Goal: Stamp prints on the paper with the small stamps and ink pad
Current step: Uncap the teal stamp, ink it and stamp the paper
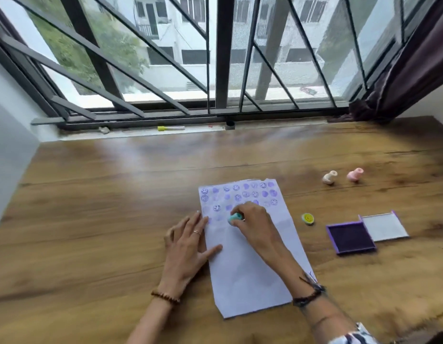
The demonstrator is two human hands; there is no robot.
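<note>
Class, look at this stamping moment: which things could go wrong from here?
1. The right hand presses the blue stamp close to fresh purple prints; its wrist may smear them.
2. The left hand pins only the paper edge; the sheet might shift, blurring a print.
3. The ink pad lies open and could dry out or stain a sleeve.

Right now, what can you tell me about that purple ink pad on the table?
The ink pad is a square purple tray with a dark violet inking surface, lying flat and open on the wooden table. Its lid, white inside with purple edging, lies open beside it at the far right corner. Neither hand touches it.
</note>
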